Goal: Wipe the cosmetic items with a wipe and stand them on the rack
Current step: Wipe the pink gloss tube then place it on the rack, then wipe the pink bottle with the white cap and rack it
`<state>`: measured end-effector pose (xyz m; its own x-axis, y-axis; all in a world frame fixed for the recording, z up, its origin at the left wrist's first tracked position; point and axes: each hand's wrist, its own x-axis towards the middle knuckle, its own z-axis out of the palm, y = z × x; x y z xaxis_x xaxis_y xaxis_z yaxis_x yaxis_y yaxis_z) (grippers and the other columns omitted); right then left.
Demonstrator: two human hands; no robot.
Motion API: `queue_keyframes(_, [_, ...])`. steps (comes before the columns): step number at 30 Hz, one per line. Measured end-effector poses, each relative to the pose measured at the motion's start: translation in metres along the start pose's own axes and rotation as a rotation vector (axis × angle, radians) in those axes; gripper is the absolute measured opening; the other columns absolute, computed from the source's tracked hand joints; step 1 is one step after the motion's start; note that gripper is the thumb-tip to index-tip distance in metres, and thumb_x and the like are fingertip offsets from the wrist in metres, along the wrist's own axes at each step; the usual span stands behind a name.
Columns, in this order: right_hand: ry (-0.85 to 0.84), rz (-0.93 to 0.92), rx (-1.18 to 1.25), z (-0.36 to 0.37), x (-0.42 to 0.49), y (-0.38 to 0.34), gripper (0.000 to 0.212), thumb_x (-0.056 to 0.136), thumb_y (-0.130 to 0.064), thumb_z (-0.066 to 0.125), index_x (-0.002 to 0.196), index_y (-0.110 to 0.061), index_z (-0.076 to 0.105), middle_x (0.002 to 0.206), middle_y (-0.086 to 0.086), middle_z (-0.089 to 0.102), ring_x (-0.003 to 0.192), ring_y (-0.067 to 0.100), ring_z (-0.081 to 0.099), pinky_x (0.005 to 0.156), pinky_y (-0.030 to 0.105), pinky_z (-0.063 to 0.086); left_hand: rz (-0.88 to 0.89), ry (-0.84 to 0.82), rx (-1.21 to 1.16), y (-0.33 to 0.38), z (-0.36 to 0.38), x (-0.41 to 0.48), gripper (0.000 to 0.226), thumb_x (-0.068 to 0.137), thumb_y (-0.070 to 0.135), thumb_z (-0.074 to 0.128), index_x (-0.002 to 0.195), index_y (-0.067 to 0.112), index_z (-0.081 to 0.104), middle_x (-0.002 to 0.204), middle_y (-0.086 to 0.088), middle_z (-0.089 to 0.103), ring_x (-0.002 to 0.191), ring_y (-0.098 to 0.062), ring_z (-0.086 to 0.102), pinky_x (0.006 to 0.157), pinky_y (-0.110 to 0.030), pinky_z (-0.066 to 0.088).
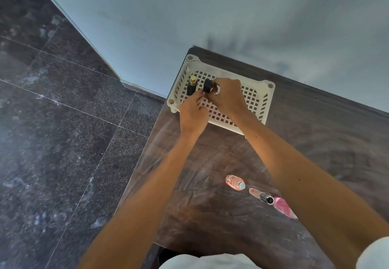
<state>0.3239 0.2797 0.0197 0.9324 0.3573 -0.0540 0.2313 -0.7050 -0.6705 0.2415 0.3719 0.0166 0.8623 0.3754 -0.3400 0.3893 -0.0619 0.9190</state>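
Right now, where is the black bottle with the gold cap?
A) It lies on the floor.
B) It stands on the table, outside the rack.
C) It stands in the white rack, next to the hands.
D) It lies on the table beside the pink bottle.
C: the black bottle with the gold cap stands upright inside the white rack, just left of the black item that the right hand grips.
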Motion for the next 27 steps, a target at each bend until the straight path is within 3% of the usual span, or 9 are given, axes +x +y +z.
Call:
queue_keyframes(7, [0.030, -0.027, 0.042, -0.002, -0.008, 0.003, 0.019, 0.085, -0.017, 0.075, 0.103, -0.009, 0.073, 0.089, 0.003, 0.074, 0.073, 0.012, 0.065, 0.063, 0.006, 0.042, -0.009, -0.027, -0.035, -0.002, 0.000, -0.006, 0.070, 0.080, -0.023, 0.036, 0.142, 0.005, 0.052, 0.142, -0.009, 0.058, 0.137, -0.015, 0.049, 0.115, -0.031, 0.039])
queue_keyframes(10, [0.022, -0.011, 0.042, -0.002, -0.010, 0.005, 0.029, 0.084, -0.019, 0.076, 0.111, -0.009, 0.072, 0.099, 0.001, 0.075, 0.080, 0.012, 0.070, 0.072, 0.019, 0.053, -0.013, -0.024, -0.024, -0.001, 0.000, -0.008, 0.068, 0.081, -0.023, 0.037, 0.141, 0.005, 0.053, 0.140, -0.008, 0.060, 0.135, -0.013, 0.052, 0.112, -0.024, 0.040])
queue_keyframes(17, [0.008, 0.010, 0.067, -0.007, -0.011, 0.004, 0.036, 0.081, -0.014, 0.077, 0.116, -0.009, 0.070, 0.099, 0.004, 0.075, 0.074, 0.015, 0.072, 0.066, 0.020, 0.057, -0.008, 0.006, 0.005, 0.000, -0.001, -0.011, 0.062, 0.085, -0.020, 0.041, 0.141, 0.004, 0.053, 0.139, -0.009, 0.060, 0.134, -0.014, 0.053, 0.108, -0.015, 0.039])
queue_keyframes(19, [0.005, 0.024, 0.076, -0.008, -0.012, 0.002, 0.038, 0.082, -0.014, 0.078, 0.118, -0.007, 0.068, 0.098, 0.008, 0.075, 0.074, 0.015, 0.072, 0.064, 0.012, 0.055, -0.002, 0.005, 0.007, 0.002, -0.001, -0.013, 0.062, 0.084, -0.020, 0.040, 0.140, 0.003, 0.054, 0.137, -0.006, 0.062, 0.129, -0.011, 0.056, 0.103, -0.012, 0.044])
queue_keyframes(21, [0.004, 0.030, 0.080, -0.011, -0.013, -0.001, 0.041, 0.083, -0.015, 0.078, 0.121, -0.004, 0.067, 0.099, 0.011, 0.075, 0.074, 0.014, 0.070, 0.059, 0.003, 0.048, -0.006, 0.003, -0.002, 0.006, -0.001, -0.017, 0.062, 0.084, -0.022, 0.038, 0.139, 0.002, 0.055, 0.127, 0.000, 0.063, 0.113, 0.000, 0.060, 0.086, -0.001, 0.045])
queue_keyframes(23, [0.003, 0.041, 0.082, -0.014, -0.015, -0.003, 0.044, 0.084, -0.018, 0.078, 0.123, -0.002, 0.065, 0.103, 0.013, 0.073, 0.075, 0.012, 0.067, 0.058, -0.001, 0.044, -0.006, 0.001, -0.011, 0.011, 0.000, -0.022, 0.062, 0.084, -0.023, 0.037, 0.137, 0.003, 0.055, 0.118, 0.005, 0.060, 0.100, 0.009, 0.057, 0.077, 0.002, 0.043])
queue_keyframes(25, [0.003, 0.060, 0.076, -0.018, -0.018, -0.005, 0.045, 0.086, -0.017, 0.076, 0.125, -0.001, 0.062, 0.108, 0.015, 0.072, 0.084, 0.015, 0.067, 0.059, -0.004, 0.041, -0.001, 0.006, 0.000, 0.012, -0.001, -0.026, 0.063, 0.084, -0.024, 0.037, 0.139, 0.003, 0.054, 0.118, 0.007, 0.057, 0.099, 0.010, 0.056, 0.077, 0.002, 0.043])
queue_keyframes(27, [-0.003, 0.078, 0.069, -0.023, -0.024, -0.007, 0.044, 0.086, -0.017, 0.076, 0.125, 0.000, 0.062, 0.110, 0.012, 0.070, 0.094, 0.019, 0.069, 0.063, -0.006, 0.038, 0.009, 0.018, 0.017, 0.012, -0.002, -0.030, 0.064, 0.085, -0.023, 0.038, 0.142, 0.003, 0.050, 0.128, 0.004, 0.057, 0.114, -0.001, 0.058, 0.090, -0.003, 0.045])
